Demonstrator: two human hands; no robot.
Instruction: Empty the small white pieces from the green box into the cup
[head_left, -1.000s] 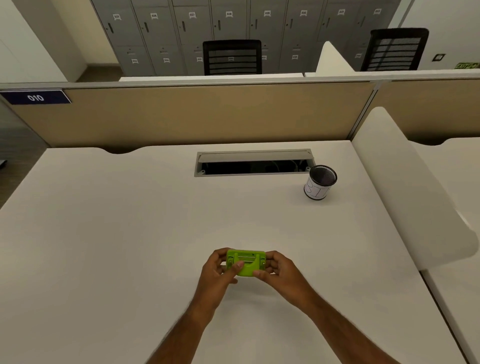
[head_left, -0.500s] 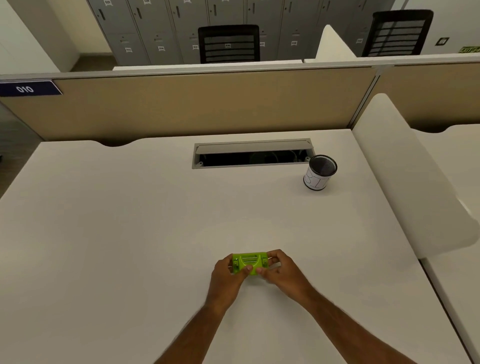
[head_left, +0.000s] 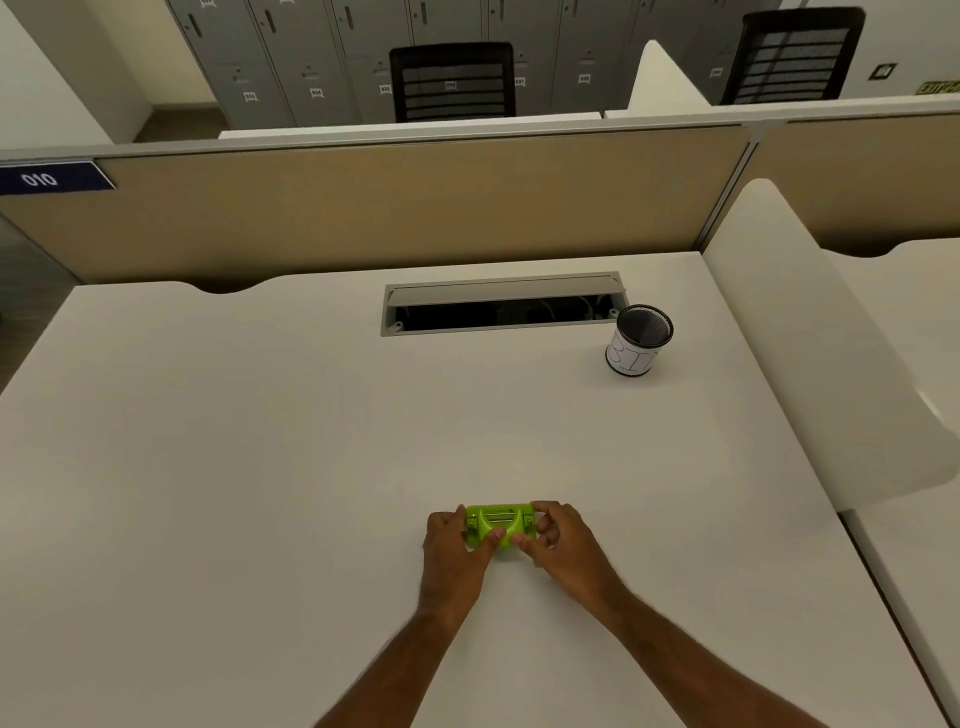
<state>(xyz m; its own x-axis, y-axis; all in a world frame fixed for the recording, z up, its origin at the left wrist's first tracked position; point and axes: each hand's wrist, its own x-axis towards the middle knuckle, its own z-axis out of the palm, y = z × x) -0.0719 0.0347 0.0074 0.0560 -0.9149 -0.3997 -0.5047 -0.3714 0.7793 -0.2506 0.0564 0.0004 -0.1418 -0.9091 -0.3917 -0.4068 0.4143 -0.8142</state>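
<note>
Both hands hold the green box (head_left: 500, 526) low over the desk (head_left: 260, 467), near the front edge and about the middle. The left hand (head_left: 451, 540) is wrapped around the box's left end, and the right hand (head_left: 558, 535) is wrapped around its right end. The thumbs press on the side nearest the person. The box lies longways from left to right, so each hand has one short end. It looks shut, and no small white pieces can be seen. The cup (head_left: 638, 340) stands upright near the back edge of the desk, off to the right, just beside the right end of the long slot (head_left: 498, 306) in the desk. It is well apart from the box. From the hands, the cup is forward and to the right, so the right hand is closer to it. I think the box has to be opened first, then carried over the dark mouth of the cup and tipped.
</note>
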